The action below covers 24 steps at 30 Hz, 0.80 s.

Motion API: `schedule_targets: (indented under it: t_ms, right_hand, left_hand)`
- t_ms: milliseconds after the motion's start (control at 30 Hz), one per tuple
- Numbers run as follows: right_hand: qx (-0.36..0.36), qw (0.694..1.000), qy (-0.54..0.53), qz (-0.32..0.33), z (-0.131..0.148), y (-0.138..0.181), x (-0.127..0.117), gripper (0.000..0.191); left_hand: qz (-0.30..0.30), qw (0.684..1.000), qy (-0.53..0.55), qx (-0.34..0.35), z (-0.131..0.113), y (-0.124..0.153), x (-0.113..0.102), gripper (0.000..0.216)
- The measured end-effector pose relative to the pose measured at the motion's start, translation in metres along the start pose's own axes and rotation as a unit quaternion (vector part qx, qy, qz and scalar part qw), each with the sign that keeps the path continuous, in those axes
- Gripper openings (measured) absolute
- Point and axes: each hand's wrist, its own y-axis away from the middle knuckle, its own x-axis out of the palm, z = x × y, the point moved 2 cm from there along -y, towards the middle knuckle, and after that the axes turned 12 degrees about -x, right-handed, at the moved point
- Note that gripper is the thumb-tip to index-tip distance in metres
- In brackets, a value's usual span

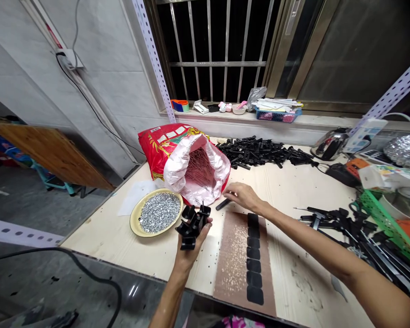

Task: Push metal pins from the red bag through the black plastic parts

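In my left hand (191, 248) is a black plastic part (193, 223) with several rounded, curved pads, and a thin screw-like pin sticks up from its top. My fingers and thumb wrap it from below. My right hand (244, 197) is beside the mouth of a red-and-white sack (172, 171) filled with long reddish-brown screws (201, 169). Its fingers bend together; whatever they pinch, if anything, is hidden. Just under them a short black bar (222, 204) lies on the table. Left of my left hand stands a yellow bowl (135, 228) of small silver nuts (160, 212).
A brown mat (237, 255) carries a column of black pads (253, 259) and pale specks. Black parts (263, 151) are heaped at the back. More black clamp-like pieces (348, 228) lie at right beside a green basket (389, 223). A kettle (330, 143) stands at back right.
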Motion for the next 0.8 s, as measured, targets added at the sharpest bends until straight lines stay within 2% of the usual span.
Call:
schedule_targets:
  t_ms: [100, 200, 333, 433, 600, 700, 800]
  right_hand:
    - [0.015, 0.98, 0.11, 0.167, -0.021, 0.002, 0.022, 0.018]
    - [0.049, 0.961, 0.159, 0.22, -0.037, 0.004, 0.024, 0.02]
    - [0.122, 0.95, 0.199, 0.207, -0.05, 0.005, 0.001, 0.021]
    - [0.125, 0.954, 0.195, 0.188, -0.039, -0.009, -0.002, 0.023]
    - [0.093, 0.968, 0.153, 0.178, -0.002, -0.071, 0.038, 0.026]
    - [0.115, 0.967, 0.151, 0.17, 0.005, -0.106, 0.058, 0.026]
    - [0.129, 0.966, 0.147, 0.168, 0.004, -0.126, 0.066, 0.022]
  left_hand:
    - [-0.019, 1.0, -0.011, 0.016, -0.006, 0.001, 0.005, 0.028]
    - [-0.024, 0.999, -0.029, 0.025, -0.006, 0.0, 0.004, 0.028]
    - [-0.042, 0.996, -0.058, 0.046, -0.008, -0.001, -0.005, 0.029]
    - [-0.044, 0.996, -0.063, 0.045, -0.01, -0.002, -0.004, 0.028]
    - [-0.06, 0.992, -0.082, 0.07, -0.012, -0.002, 0.004, 0.028]
    - [-0.088, 0.988, -0.095, 0.084, -0.011, 0.001, -0.004, 0.028]
    - [-0.106, 0.984, -0.101, 0.096, -0.012, 0.005, -0.015, 0.025]
